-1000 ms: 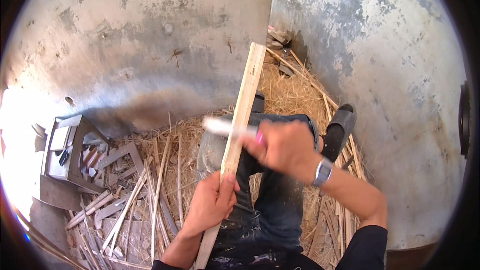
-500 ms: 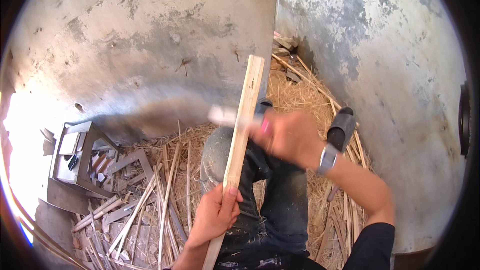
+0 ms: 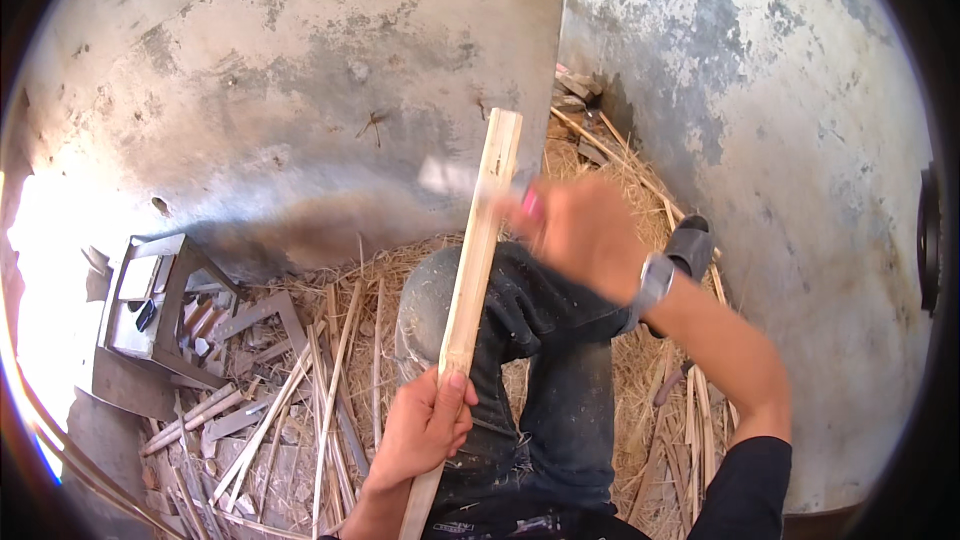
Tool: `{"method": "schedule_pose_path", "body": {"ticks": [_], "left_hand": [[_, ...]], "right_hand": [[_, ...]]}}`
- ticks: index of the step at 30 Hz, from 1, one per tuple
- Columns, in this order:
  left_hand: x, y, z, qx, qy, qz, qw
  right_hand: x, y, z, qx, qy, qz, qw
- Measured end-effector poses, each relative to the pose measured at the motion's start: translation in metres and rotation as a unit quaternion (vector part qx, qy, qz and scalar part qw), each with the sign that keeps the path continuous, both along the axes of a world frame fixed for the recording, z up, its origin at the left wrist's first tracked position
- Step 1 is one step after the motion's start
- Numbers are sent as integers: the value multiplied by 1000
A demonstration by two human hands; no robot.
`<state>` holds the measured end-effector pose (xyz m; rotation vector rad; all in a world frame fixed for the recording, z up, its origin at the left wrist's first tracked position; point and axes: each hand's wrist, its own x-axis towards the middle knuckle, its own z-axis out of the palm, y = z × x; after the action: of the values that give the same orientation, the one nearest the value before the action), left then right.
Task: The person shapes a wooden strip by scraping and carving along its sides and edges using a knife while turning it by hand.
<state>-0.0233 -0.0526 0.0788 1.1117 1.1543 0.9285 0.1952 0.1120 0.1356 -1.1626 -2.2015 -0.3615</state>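
A long pale wooden strip (image 3: 468, 285) slants upward across my lap, over my trousered knee. Near its lower part, my left hand (image 3: 425, 425) is closed around it, thumb on top. My right hand (image 3: 585, 235), with a grey watch on the wrist, is smeared by motion beside the strip's upper half. It grips what looks like a knife with a pink handle (image 3: 532, 202). The pale blade (image 3: 450, 177) is blurred and shows on the strip's left side; exact contact with the wood cannot be told.
Thin wooden strips (image 3: 335, 410) and shavings litter the floor on both sides. At the left stands a small box-like stool (image 3: 165, 305) with scraps beside it. Two worn walls (image 3: 330, 70) meet ahead. A dark sandal (image 3: 692, 245) shows at right.
My right hand and the knife have moved a little up along the strip. The strip's upper end has shifted slightly left. My left hand keeps its hold.
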Motion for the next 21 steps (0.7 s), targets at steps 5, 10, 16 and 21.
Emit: {"method": "schedule_pose_path", "body": {"ticks": [5,10,16,21], "left_hand": [[-1,0,-1,4,-6,3,1000],[-7,-3,-5,-10,-6,-1,1000],[7,3,-9,-41,-26,-43,998],[-3,11,-4,-98,-165,-75,979]], "right_hand": [[20,40,19,-10,31,-8,999],[-13,-12,-15,25,0,112,993],[64,94,37,20,77,-100,992],[25,15,47,-46,141,0,989]]}}
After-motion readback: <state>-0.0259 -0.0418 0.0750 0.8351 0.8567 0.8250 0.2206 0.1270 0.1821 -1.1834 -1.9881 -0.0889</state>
